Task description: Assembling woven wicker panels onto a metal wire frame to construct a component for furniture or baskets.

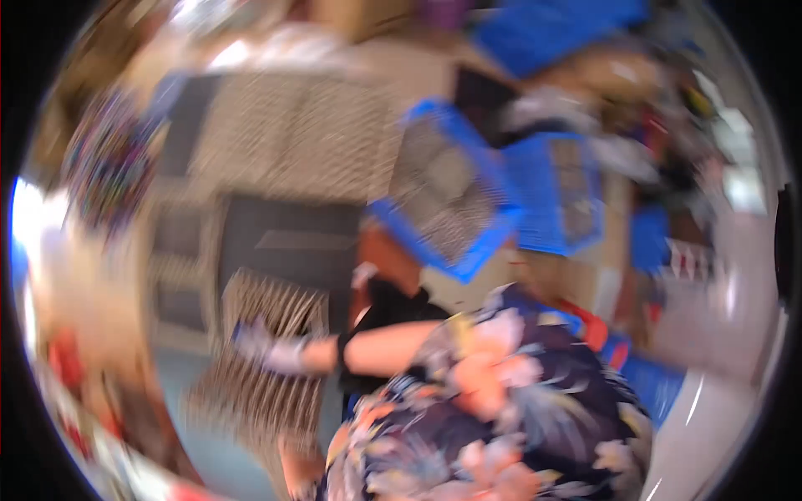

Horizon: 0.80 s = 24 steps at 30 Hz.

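Note:
The whole picture is smeared by motion. My right hand (271, 346), in a pale glove with dark blue fingertips, reaches across to the left from a floral sleeve. It is over a brown ribbed stack (267, 392) of what look like thin parallel strips or cords; whether the fingers grip it cannot be made out. Of my left arm, a short bare stretch (301, 468) shows at the lower edge beside the stack's near end, and the left fingers are hidden. The stack lies partly over a dark grey panel (284, 225) and a blue-grey surface (192, 401).
Large brown ribbed sheets (292, 134) lie beyond the panel. Two blue crates, one (384, 209) nearer and another (543, 234) to its right, hold brown and grey pieces. A multicoloured bundle (109, 159) is at far left. A red-orange object (593, 326) is at right.

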Motion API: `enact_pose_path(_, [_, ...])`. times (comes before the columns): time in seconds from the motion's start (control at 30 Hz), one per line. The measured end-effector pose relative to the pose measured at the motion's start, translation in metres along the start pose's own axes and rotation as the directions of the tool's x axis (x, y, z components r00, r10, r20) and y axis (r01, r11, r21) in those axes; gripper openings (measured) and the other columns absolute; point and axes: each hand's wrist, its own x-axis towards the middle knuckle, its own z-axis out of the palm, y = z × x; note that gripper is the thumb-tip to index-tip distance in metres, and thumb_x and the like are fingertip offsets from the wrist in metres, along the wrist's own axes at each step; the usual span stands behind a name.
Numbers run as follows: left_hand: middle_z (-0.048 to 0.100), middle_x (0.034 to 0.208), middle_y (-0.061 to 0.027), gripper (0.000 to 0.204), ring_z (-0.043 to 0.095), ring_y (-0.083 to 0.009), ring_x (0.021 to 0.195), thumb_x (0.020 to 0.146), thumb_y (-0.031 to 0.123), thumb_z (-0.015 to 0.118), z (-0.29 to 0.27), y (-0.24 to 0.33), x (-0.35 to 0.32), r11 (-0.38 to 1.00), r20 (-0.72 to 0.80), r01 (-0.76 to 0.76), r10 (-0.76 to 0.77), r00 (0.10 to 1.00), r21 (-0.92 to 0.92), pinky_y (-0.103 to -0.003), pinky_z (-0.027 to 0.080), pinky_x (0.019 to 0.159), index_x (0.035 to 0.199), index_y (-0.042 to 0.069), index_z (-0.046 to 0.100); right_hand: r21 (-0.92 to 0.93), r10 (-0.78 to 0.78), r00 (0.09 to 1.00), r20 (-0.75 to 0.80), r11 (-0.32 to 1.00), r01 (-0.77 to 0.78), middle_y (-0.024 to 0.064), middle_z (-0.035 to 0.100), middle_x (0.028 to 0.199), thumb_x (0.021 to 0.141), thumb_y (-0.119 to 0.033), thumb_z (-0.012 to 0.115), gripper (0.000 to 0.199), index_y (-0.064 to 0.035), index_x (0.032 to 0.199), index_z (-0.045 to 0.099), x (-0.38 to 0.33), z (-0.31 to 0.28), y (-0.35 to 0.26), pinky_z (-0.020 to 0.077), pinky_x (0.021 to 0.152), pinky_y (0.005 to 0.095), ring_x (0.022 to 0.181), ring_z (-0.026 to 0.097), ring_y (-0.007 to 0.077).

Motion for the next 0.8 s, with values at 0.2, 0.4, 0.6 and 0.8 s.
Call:
enact_pose_path(0.2, [0.053,0.138,-0.0201,0.057,0.043,-0.0387,0.132,0.085,0.032,0.073,0.017,0.025,0.036,0.993,0.081,-0.105,0.101,0.992,0.055,-0.052,0.031,0.112,0.134,0.007,0.057,0.620,0.272,0.959,0.072,0.741,-0.257,0.0178,0.024,0.153,0.102,-0.027,0.027,0.052,-0.0085,0.150,0.027,-0.082,0.006,0.049,0.0328,0.113,0.0491,0.138,0.026,0.0410])
enact_pose_path(0.4, [0.051,0.140,-0.0203,0.058,0.041,-0.0390,0.134,0.086,0.032,0.073,0.030,0.030,0.046,0.985,0.103,-0.153,0.145,0.984,0.079,-0.053,0.029,0.113,0.135,0.006,0.056,0.692,0.365,0.922,0.128,0.633,-0.347,0.0164,0.031,0.146,0.101,-0.031,0.031,0.049,-0.0088,0.145,0.033,-0.106,0.003,0.057,0.0357,0.108,0.0475,0.131,0.032,0.0382])
enact_pose_path(0.6, [0.050,0.142,-0.0204,0.059,0.038,-0.0394,0.136,0.086,0.032,0.073,0.033,0.036,0.051,0.983,0.106,-0.165,0.156,0.982,0.086,-0.054,0.027,0.114,0.136,0.006,0.055,0.708,0.395,0.903,0.168,0.590,-0.389,0.0149,0.037,0.138,0.100,-0.034,0.035,0.046,-0.0091,0.139,0.039,-0.108,0.003,0.060,0.0385,0.103,0.0460,0.124,0.038,0.0354])
enact_pose_path(0.8, [0.048,0.143,-0.0205,0.060,0.036,-0.0397,0.138,0.087,0.032,0.072,0.039,0.038,0.052,0.982,0.111,-0.169,0.159,0.981,0.083,-0.054,0.025,0.116,0.138,0.006,0.054,0.856,0.442,0.870,0.217,0.343,-0.387,0.0135,0.044,0.131,0.100,-0.038,0.038,0.045,-0.0094,0.133,0.045,-0.117,0.005,0.060,0.0413,0.098,0.0444,0.117,0.043,0.0326])
